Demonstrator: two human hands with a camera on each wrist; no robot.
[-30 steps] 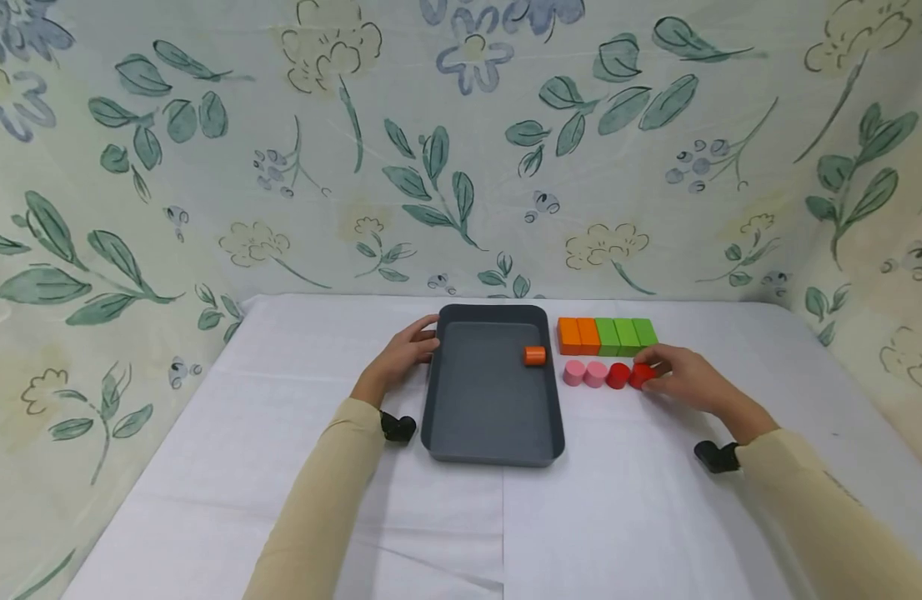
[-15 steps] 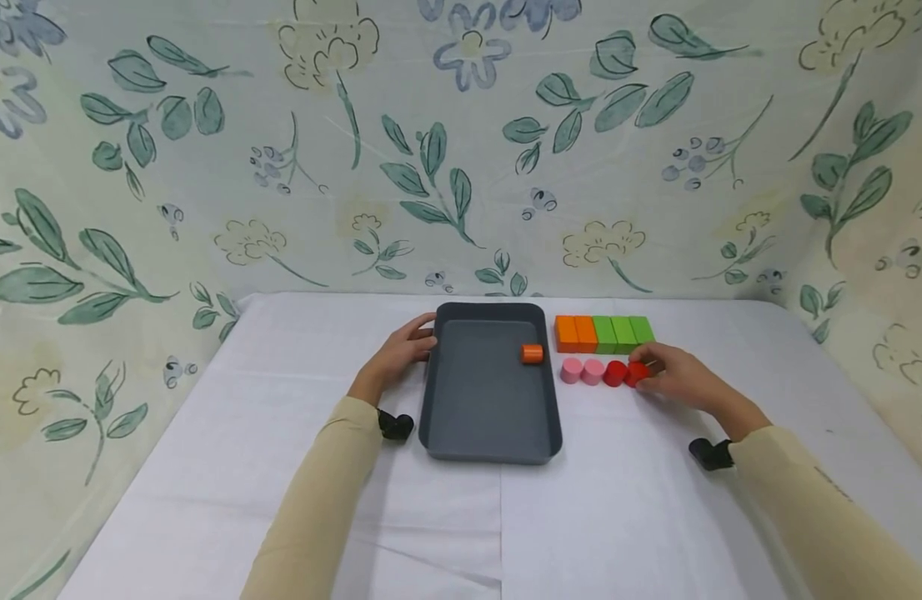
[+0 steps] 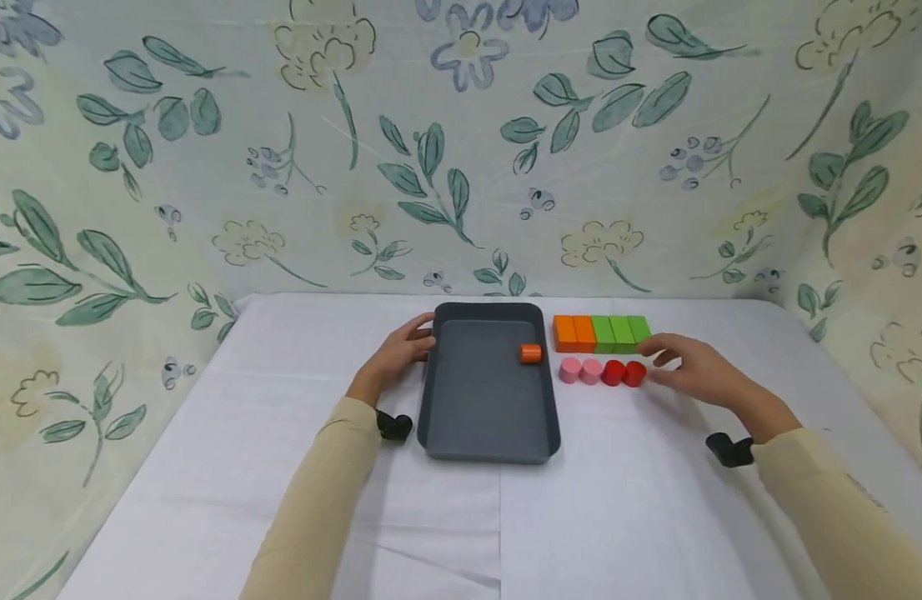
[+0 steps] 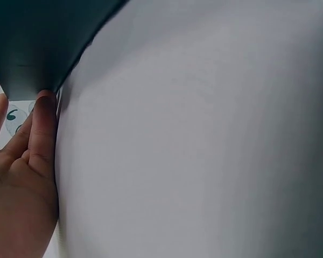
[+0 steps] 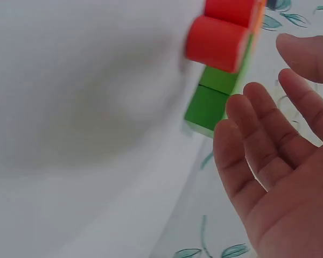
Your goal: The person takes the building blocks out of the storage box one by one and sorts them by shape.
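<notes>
My left hand (image 3: 396, 354) rests its fingertips on the left wall of a dark grey tray (image 3: 487, 408). In the left wrist view the fingers (image 4: 43, 131) lie nearly straight against the tray's side. Beyond the end of a row of cylinders hovers my right hand (image 3: 697, 368), fingers spread and holding nothing. The outermost red cylinder (image 3: 635, 373) stands close to its fingertips, beside another red cylinder (image 3: 613, 372). Two pink cylinders (image 3: 581, 371) continue the row leftward to the tray. One orange cylinder (image 3: 531, 353) lies on its side inside the tray, near the right wall.
Behind the cylinders, two orange blocks (image 3: 574, 334) and three green blocks (image 3: 621, 334) form a tight row right of the tray. A white cloth (image 3: 581, 517) covers the table. Floral fabric (image 3: 356, 167) hangs behind and at both sides.
My right hand has let go of the outermost red cylinder and drawn back to the right, its fingers opening. The left hand stays at the tray; the head view shifts slightly.
</notes>
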